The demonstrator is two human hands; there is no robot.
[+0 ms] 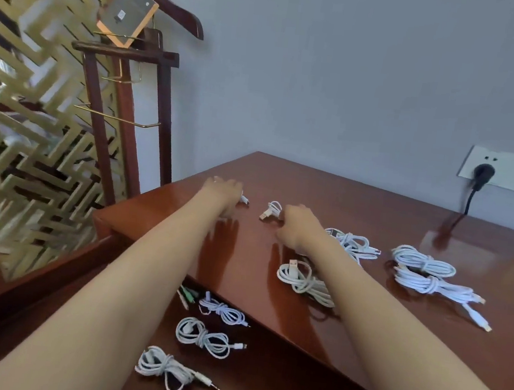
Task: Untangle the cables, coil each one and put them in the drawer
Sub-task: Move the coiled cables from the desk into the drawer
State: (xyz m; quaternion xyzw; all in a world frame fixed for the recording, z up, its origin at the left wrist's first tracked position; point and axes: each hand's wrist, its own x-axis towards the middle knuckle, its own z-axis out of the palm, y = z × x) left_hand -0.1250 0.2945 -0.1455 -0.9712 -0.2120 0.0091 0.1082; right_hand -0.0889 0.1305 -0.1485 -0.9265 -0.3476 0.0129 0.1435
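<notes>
Three coiled cables [204,338] are already laid in the open drawer [34,281], several bundles [422,262] are left on the desktop's [345,198] right half, and a short cable [271,211] near its far left corner is pinched at one end by the left hand [222,194], while the right hand's [299,223] grip cannot be told.

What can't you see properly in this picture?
All in the head view:
- The left hand shows only its back, so its hold on the white cable end is hidden.
- The right hand covers its own fingers too.
- The right forearm covers part of a coiled cable on the desk.
- The drawer is cut off by the bottom edge and crossed by both arms.
- The gold lattice screen is blurred.
</notes>
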